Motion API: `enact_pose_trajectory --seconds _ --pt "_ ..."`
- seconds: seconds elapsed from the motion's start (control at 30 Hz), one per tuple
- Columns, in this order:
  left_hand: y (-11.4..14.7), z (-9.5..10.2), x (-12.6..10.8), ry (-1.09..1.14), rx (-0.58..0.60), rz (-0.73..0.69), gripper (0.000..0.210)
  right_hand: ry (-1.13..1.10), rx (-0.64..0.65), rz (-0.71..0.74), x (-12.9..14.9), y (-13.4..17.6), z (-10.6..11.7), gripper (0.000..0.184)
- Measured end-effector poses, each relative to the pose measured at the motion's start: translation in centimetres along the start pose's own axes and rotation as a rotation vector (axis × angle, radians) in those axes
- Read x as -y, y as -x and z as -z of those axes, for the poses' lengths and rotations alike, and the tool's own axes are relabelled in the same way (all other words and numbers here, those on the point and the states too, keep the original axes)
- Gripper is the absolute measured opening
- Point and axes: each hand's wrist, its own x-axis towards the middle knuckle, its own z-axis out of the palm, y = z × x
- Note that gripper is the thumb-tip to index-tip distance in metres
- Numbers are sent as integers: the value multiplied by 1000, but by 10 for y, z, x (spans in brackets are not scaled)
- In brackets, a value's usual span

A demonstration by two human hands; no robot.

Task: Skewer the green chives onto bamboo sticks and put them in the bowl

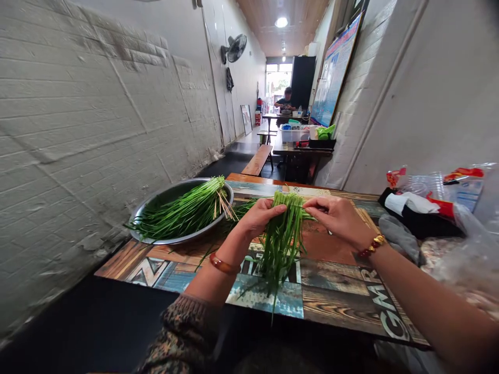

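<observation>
My left hand (257, 218) is closed on a bunch of garlic chives (281, 249). Their pale cut ends point up, and the green leaves hang down over the tabletop. At the right side of the bunch, just below the cut ends, my right hand (335, 215) pinches with thumb and forefinger; what lies between those fingertips is too small to make out. To the left, a metal basin (134, 223) holds more chives (177, 215), with thin wooden skewers (221, 205) sticking out at their cut ends. More chives (245, 208) lie on the table behind my left hand.
The wood-patterned table (339, 301) bears loose skewers (366, 221) beyond my right wrist. Plastic bags (460, 259) and a black cloth (424, 221) crowd its right side. Further off are a bench (258, 160), a table with a plastic box (295, 135), and a seated person (287, 98).
</observation>
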Motion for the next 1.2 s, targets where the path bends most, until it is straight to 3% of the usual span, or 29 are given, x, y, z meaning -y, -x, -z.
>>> enact_pose_trajectory --seconds 0.2,0.33,0.5,0.63,0.73,0.8,0.87,0.93,1.13,1.2 --pt "-2 -4 -8 6 -28 -10 30 37 25 82 -1 -1 8 22" --pt "-1 -4 -7 17 63 -12 35 47 -26 80 -2 -2 15 22" --pt "6 13 16 -59 105 70 32 104 -152 -9 -15 -4 24 25" --pt "9 36 41 -261 87 77 32 117 -206 -109 -25 -5 35 28" --pt "9 51 46 -360 -57 71 50 147 -232 -145 -25 -4 46 29" --pt "9 55 39 -378 -181 -6 64 178 -244 -149 -24 -3 52 28" --pt "7 51 27 -372 -237 -127 65 203 -241 -133 -23 -2 56 27" --pt "2 40 12 -365 -213 -212 63 209 -234 -105 -21 -2 57 27" --pt "-20 -7 -17 -378 -87 -345 62 100 -174 -102 -5 -7 53 28" --pt "-22 -15 -17 -333 3 -314 57 36 -147 -127 1 -8 52 29"
